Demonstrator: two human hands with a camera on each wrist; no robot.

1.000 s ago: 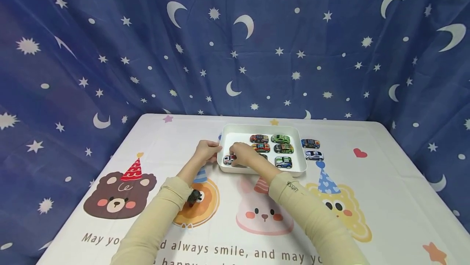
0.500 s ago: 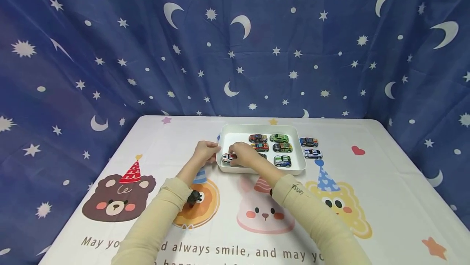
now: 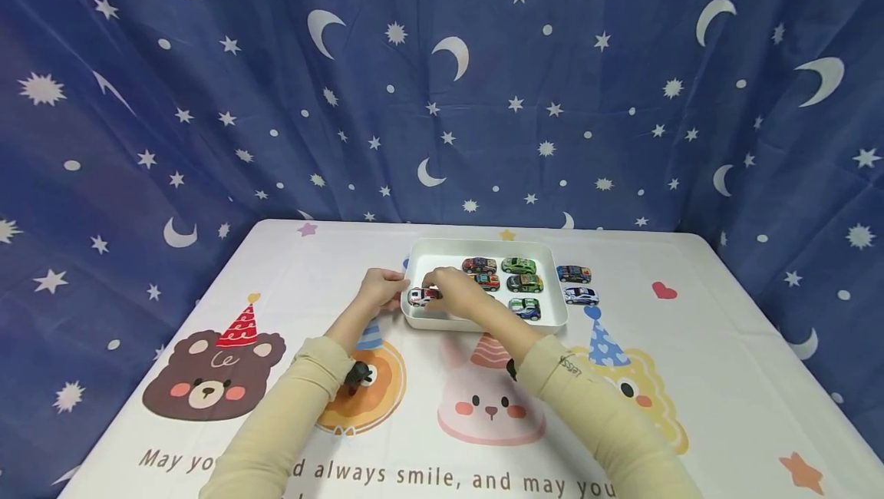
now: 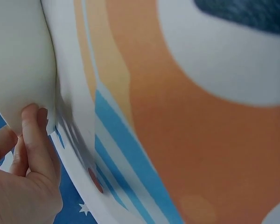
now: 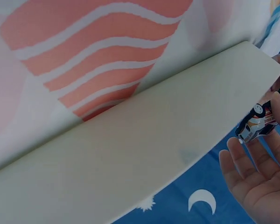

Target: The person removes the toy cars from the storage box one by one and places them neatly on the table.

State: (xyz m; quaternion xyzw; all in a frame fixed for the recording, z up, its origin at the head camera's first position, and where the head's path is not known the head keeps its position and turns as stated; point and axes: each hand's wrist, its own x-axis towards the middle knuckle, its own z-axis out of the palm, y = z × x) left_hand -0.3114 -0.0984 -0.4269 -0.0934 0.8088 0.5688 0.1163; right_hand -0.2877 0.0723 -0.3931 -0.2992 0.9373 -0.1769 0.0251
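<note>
Two hands work at a shallow white rectangular plastic tray (image 3: 552, 307) that stands on a white tablecloth with printed cartoon animals in party hats (image 3: 207, 315). The right hand (image 3: 452, 292) is over the left near part of the tray and its fingers are curled round a small white toy car with red and black marks (image 3: 417, 296); in the right wrist view this car (image 5: 256, 122) sits between the fingertips (image 5: 242, 151), just beside the tray's outer wall (image 5: 144, 154). The left hand (image 3: 380, 288) is outside the tray at its left edge, and in the left wrist view its fingers (image 4: 35, 140) are bent and press against the tray's rounded corner (image 4: 18, 70). Five more small toy cars lie inside the tray in the right half, among them a green one (image 3: 519, 266) at the far side and a green and blue one (image 3: 525, 307) at the near side. Two other small cars, a dark blue one (image 3: 573, 274) and a white and blue one (image 3: 580, 295), stand on the cloth just beside the tray's right wall. Behind the table hangs a dark blue curtain with white moons and stars (image 3: 442, 84).
</note>
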